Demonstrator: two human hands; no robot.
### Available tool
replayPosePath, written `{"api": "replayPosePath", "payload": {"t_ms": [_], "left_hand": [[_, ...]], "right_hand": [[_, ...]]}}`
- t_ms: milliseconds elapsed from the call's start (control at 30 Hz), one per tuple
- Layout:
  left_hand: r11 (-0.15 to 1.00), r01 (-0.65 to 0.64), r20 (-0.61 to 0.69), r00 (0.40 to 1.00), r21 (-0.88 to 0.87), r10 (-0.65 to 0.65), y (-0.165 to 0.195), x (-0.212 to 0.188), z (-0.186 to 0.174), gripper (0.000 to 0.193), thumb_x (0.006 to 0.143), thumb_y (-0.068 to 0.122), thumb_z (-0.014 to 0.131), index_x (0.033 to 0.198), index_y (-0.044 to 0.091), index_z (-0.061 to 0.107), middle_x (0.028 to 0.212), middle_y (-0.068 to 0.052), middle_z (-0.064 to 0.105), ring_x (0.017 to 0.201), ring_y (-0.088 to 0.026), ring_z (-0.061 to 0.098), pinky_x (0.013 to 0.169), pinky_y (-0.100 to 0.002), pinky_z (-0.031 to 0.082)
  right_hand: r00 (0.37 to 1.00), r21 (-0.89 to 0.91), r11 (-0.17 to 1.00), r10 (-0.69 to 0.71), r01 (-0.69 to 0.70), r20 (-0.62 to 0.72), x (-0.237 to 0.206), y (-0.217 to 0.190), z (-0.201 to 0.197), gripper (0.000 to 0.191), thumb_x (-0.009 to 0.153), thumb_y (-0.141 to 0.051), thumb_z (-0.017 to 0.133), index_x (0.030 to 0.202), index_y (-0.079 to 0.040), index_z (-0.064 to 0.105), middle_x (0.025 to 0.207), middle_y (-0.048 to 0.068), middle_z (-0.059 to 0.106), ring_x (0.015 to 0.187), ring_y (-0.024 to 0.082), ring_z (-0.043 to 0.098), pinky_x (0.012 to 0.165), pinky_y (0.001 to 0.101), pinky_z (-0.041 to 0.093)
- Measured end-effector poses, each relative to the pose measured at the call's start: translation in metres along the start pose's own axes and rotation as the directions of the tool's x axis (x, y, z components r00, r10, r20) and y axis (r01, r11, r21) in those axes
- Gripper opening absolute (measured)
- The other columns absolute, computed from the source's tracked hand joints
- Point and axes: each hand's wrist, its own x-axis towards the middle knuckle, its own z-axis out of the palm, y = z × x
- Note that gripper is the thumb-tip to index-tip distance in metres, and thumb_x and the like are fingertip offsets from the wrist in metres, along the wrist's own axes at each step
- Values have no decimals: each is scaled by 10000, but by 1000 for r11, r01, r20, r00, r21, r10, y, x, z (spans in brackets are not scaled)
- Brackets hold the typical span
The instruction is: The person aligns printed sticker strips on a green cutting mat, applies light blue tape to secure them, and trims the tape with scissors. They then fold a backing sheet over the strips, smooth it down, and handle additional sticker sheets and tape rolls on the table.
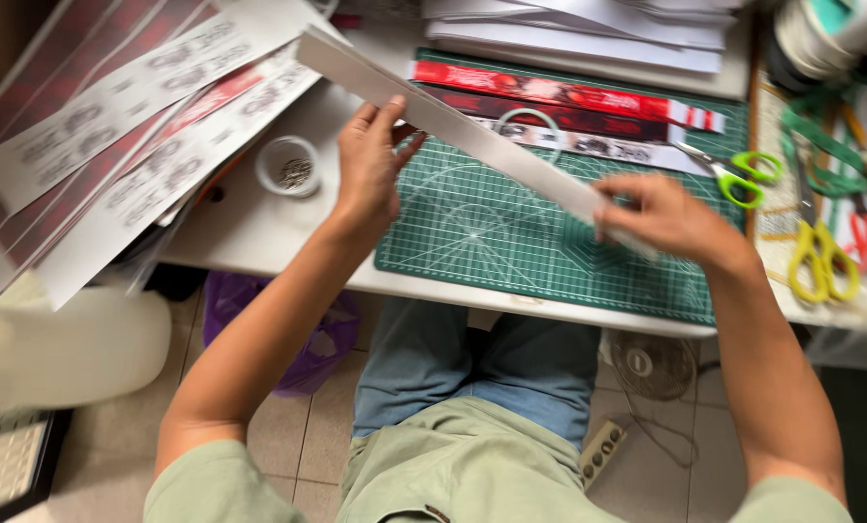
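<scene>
White paper, a long strip [472, 136], slanted above the green cutting mat [511, 242]. The left hand [371, 169] pinched it near its upper end, while the right hand [671, 218] pinched its lower end.

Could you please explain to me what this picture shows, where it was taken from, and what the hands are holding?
There is no machine here: a person's two bare hands are at work. The single picture comes from a camera worn on that person's head, looking down, so you also see their lap and the tiled floor.

The left hand and the right hand hold the two ends of a long pale paper strip above a green cutting mat on a white table. On the mat lie printed red strips and green-handled scissors. A small round container stands left of the mat, beside a fan of printed sheets. Yellow-handled scissors lie to the right.
</scene>
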Motion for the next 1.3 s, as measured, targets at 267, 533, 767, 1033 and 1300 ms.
{"api": "replayPosePath", "payload": {"t_ms": [267,533,767,1033,1300], "left_hand": [[988,114,-19,993,-102,-117,10,50,57,202,960,190,693,988,0,628,971,-83,669,931,-189,710,838,-284,648],[988,104,-97,989,-116,-115,38,82,113,352,961,210,632,1137,-90,582,1113,-188,654,987,-256,732,849,-330,676],[980,64,-82,993,-187,-81,42,70,101,567,992,235,582,1351,-160,390,1286,-288,504,1129,-407,661,914,-470,668],[979,-91,-14,996,-184,90,44,51,90,306,1004,171,550,1166,-81,612,1069,-130,632,966,-304,731,776,-373,647],[-15,-571,456,640,821,618,96,9,-15,249,942,249,746,1143,102,751,1094,-93,772,1019,-298,706,872,-410,564]], "right_hand": [[813,-470,880,-319,63,-488,44,-9,-71,272,944,-137,782,1188,-20,759,1080,165,760,954,254,743,857,365,565],[738,-595,798,-343,-97,-581,87,-38,-98,336,901,-180,830,1214,-80,760,1138,150,743,1058,313,693,987,562,438],[609,-793,592,-579,-144,-543,77,-22,-72,292,947,-110,765,1223,-58,684,1262,117,658,1264,346,575,1180,675,186],[610,-790,612,-638,30,-470,63,-15,-17,146,1005,-151,670,1147,-120,673,1320,75,598,1299,284,567,1256,720,86],[766,-725,666,-554,174,-326,-9,14,34,195,1077,-240,704,1253,-156,691,1357,44,647,1230,238,629,1315,590,265]]}}
